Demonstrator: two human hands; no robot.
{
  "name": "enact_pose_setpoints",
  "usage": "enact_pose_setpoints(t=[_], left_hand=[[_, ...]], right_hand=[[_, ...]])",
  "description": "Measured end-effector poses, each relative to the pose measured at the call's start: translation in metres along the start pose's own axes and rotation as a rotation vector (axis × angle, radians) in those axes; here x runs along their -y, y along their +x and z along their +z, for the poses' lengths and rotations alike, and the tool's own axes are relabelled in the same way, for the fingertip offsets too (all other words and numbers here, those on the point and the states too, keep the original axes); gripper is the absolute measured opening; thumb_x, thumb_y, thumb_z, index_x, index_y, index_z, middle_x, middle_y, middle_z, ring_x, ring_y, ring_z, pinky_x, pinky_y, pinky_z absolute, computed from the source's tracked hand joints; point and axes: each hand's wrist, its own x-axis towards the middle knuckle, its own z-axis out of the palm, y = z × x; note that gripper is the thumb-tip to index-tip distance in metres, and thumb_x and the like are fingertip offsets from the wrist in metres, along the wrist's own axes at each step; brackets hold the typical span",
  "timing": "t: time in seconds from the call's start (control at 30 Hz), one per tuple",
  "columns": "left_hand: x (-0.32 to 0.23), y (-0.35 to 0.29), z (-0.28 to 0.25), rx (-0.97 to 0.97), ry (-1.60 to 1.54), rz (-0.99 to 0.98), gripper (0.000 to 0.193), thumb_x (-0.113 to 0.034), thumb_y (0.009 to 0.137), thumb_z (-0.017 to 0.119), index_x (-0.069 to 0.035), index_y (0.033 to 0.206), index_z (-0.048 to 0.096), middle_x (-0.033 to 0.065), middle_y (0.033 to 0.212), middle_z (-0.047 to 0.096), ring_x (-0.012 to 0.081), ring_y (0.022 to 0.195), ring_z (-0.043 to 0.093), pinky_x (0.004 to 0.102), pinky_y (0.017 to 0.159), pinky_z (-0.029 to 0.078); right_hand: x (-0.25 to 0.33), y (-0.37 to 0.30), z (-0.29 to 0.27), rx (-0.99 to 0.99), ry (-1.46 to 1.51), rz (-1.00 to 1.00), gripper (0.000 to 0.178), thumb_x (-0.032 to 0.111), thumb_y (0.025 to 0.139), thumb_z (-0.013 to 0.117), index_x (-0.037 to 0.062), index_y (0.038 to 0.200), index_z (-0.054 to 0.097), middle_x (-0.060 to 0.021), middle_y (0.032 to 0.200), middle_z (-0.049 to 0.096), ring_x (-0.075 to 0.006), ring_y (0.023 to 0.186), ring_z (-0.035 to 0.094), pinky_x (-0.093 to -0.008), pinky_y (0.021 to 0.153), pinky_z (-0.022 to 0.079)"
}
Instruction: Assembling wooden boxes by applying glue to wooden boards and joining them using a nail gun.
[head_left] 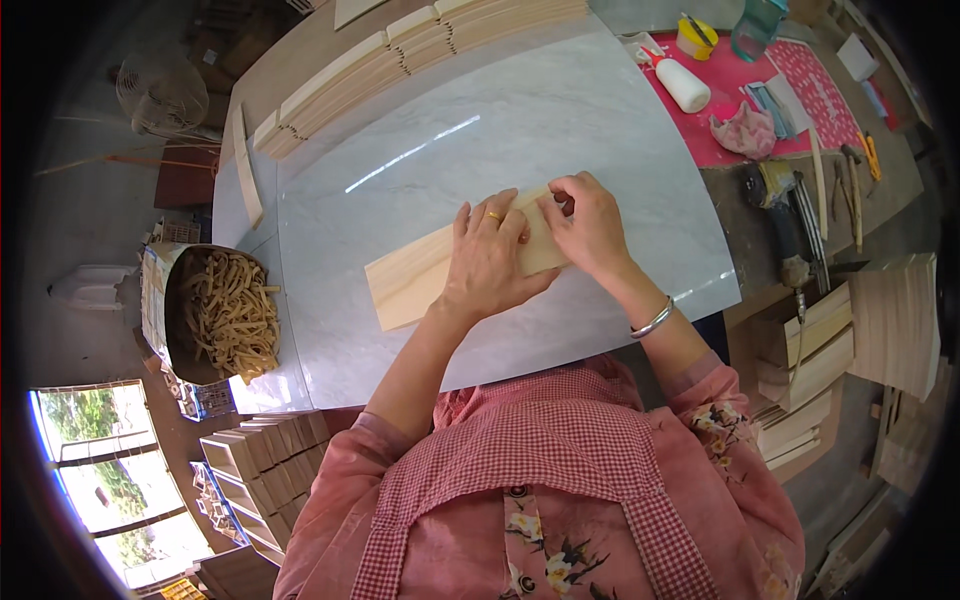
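A pale, flat wooden board (415, 272) lies slantwise on the grey marble-patterned tabletop in front of me. My left hand (490, 250), with a ring on one finger, grips across it, thumb by the near edge and fingertips toward the far edge. At the board's right end, my right hand (588, 225) is closed in a pinch, with thumb and forefinger together at the far corner. Whatever those fingers may hold is hidden. A silver bangle (652, 318) circles my right wrist.
Stacked wooden boards (400, 55) line the table's far edge. A container of curved wooden pieces (235, 310) stands at the left. On a red mat (700, 140) at right are a white bottle (683, 85) and a crumpled cloth (743, 130). A power tool (780, 215) lies nearer.
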Motion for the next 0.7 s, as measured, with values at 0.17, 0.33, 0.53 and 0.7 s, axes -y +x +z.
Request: enact_pose_setpoints(t=[0.17, 0.33, 0.53, 0.7], left_hand=[[-0.001, 0.002, 0.003, -0.040, -0.092, 0.008, 0.050, -0.036, 0.065, 0.087, -0.010, 0.090, 0.054, 0.0173, 0.135, 0.054, 0.0359, 0.119, 0.052, 0.0471, 0.109, 0.034], [0.008, 0.005, -0.002, -0.058, -0.081, -0.044, 0.050, -0.040, 0.066, 0.085, -0.009, 0.090, 0.054, 0.0185, 0.130, 0.057, 0.0344, 0.120, 0.053, 0.0483, 0.107, 0.034], [0.018, 0.012, 0.007, -0.165, -0.019, -0.107, 0.050, -0.043, 0.068, 0.084, -0.009, 0.089, 0.055, 0.0178, 0.129, 0.058, 0.0334, 0.118, 0.053, 0.0476, 0.108, 0.034], [0.021, 0.007, 0.011, -0.202, -0.009, -0.113, 0.049, -0.047, 0.070, 0.081, -0.008, 0.092, 0.058, 0.0166, 0.130, 0.058, 0.0327, 0.120, 0.053, 0.0466, 0.108, 0.034]], right_hand=[[-0.009, -0.002, -0.021, -0.002, 0.034, -0.019, 0.010, 0.011, 0.086, 0.068, 0.0042, 0.094, 0.068, -0.0092, 0.089, 0.064, -0.0237, 0.068, 0.060, -0.0342, 0.063, 0.050], [-0.065, -0.018, -0.122, -0.296, -0.313, -0.073, 0.028, 0.011, 0.088, 0.070, 0.0033, 0.114, 0.066, -0.0105, 0.103, 0.068, -0.0258, 0.091, 0.065, -0.0348, 0.080, 0.053], [-0.147, -0.063, -0.249, -0.304, -0.899, 0.123, 0.045, 0.023, 0.089, 0.071, 0.0044, 0.129, 0.060, -0.0194, 0.116, 0.063, -0.0389, 0.103, 0.061, -0.0448, 0.091, 0.050], [-0.145, -0.049, -0.259, -0.150, -1.008, 0.247, 0.054, 0.026, 0.085, 0.074, 0.0037, 0.132, 0.057, -0.0238, 0.111, 0.066, -0.0412, 0.096, 0.064, -0.0472, 0.087, 0.052]])
